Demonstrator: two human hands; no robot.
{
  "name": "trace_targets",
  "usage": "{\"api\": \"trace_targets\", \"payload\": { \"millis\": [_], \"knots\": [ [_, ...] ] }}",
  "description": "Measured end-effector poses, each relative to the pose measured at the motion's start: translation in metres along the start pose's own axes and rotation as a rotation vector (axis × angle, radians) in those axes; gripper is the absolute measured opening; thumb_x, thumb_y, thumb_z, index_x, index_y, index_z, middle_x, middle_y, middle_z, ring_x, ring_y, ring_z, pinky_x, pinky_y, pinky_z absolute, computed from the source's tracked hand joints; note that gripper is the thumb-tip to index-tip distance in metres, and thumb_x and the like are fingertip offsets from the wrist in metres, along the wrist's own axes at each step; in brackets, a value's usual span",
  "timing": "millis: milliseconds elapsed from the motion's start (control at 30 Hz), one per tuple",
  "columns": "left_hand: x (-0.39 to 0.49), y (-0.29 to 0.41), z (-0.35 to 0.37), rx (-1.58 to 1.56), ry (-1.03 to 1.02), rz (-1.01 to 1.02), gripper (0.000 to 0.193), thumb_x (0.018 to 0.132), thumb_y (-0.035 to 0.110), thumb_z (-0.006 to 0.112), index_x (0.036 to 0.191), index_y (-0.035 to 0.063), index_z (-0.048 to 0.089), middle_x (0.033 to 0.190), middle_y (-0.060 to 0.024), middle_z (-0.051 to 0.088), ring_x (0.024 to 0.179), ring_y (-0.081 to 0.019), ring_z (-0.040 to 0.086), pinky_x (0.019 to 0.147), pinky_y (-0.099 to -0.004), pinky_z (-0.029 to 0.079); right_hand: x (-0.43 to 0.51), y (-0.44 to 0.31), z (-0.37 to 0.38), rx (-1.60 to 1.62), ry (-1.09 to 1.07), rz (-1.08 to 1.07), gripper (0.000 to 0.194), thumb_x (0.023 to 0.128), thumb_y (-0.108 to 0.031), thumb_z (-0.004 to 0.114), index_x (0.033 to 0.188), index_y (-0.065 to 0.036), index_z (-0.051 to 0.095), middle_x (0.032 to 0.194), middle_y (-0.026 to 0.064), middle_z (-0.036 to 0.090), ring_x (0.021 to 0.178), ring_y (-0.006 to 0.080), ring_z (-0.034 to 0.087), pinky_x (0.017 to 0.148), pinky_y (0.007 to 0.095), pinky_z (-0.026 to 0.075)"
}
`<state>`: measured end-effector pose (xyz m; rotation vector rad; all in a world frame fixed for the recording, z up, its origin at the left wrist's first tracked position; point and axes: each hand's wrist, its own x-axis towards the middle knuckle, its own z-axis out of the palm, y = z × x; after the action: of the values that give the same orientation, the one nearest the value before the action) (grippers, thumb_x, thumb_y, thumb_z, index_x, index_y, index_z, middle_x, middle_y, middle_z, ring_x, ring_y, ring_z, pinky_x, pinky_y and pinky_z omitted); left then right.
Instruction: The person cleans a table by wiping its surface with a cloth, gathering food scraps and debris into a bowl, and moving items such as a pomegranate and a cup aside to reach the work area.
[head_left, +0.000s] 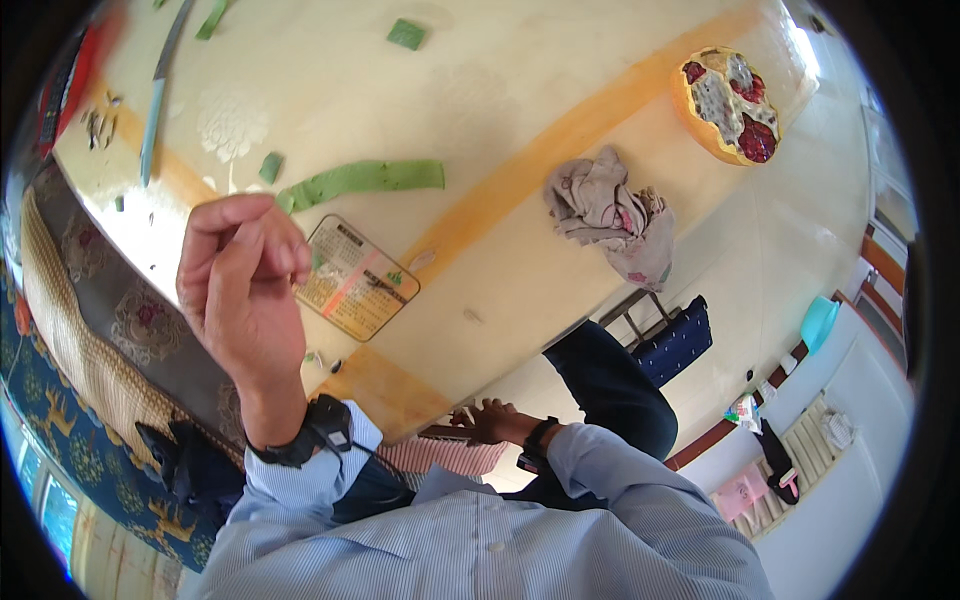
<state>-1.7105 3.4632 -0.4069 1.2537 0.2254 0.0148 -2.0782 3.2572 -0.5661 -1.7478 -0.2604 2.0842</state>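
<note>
My left hand (244, 281) is raised over the left part of the table, its fingers curled and its thumb beside them; nothing is visible in it, but the inside of the curl is partly hidden. Beyond the fingertips lies a long green strip of peel or leaf (367, 176), with a small green piece (271, 167) near its left end. A printed card (360, 277) lies just right of the hand. My right hand (491, 421) is low, at the near table edge by my lap, beside a dark brown bar; its hold is unclear. Both wrists wear black straps.
A crumpled cloth (611, 217) and a cut-open pomegranate (731, 105) lie at the right of the table (480, 300). A knife with a light blue handle (152, 127) lies at the far left, near small scraps (97, 127). A dark blue stool (675, 341) stands beyond my knee.
</note>
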Motion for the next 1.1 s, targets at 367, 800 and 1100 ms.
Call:
{"api": "trace_targets", "payload": {
  "millis": [367, 800, 1100],
  "knots": [
    [0.006, 0.035, 0.003, 0.091, -0.059, 0.134, 0.02, 0.099, 0.006, 0.05, 0.108, -0.0064, 0.063, 0.069, -0.0059, 0.05, 0.064, -0.0152, 0.048, 0.059, -0.0281, 0.041, 0.065, 0.06, 0.058, 0.33, -0.173, -0.278, 0.048, 0.094, -0.029, 0.066, 0.138, -0.01, 0.059, 0.117, 0.0154, 0.071, 0.109, 0.0312, 0.065, 0.096, 0.044, 0.049],
    [0.018, 0.074, 0.014, -0.003, -0.111, 0.291, 0.021, 0.1, 0.007, 0.055, 0.113, -0.0066, 0.064, 0.075, -0.0049, 0.053, 0.069, -0.0148, 0.052, 0.06, -0.0262, 0.04, 0.006, -0.009, -0.132, -0.307, -0.282, -0.042, 0.053, 0.085, -0.043, 0.076, 0.119, -0.002, 0.074, 0.117, 0.0156, 0.074, 0.099, 0.0354, 0.07, 0.082, 0.0484, 0.055],
    [-0.016, 0.081, 0.017, -0.08, -0.16, 0.34, 0.02, 0.098, 0.003, 0.051, 0.106, -0.005, 0.068, 0.073, -0.0059, 0.063, 0.066, -0.013, 0.06, 0.059, -0.0252, 0.045, -0.172, -0.062, -0.2, -0.239, 0.088, -0.379, 0.05, 0.096, -0.035, 0.07, 0.13, 0.002, 0.065, 0.104, 0.0132, 0.073, 0.09, 0.0224, 0.07, 0.075, 0.0378, 0.059]
  ]
}}
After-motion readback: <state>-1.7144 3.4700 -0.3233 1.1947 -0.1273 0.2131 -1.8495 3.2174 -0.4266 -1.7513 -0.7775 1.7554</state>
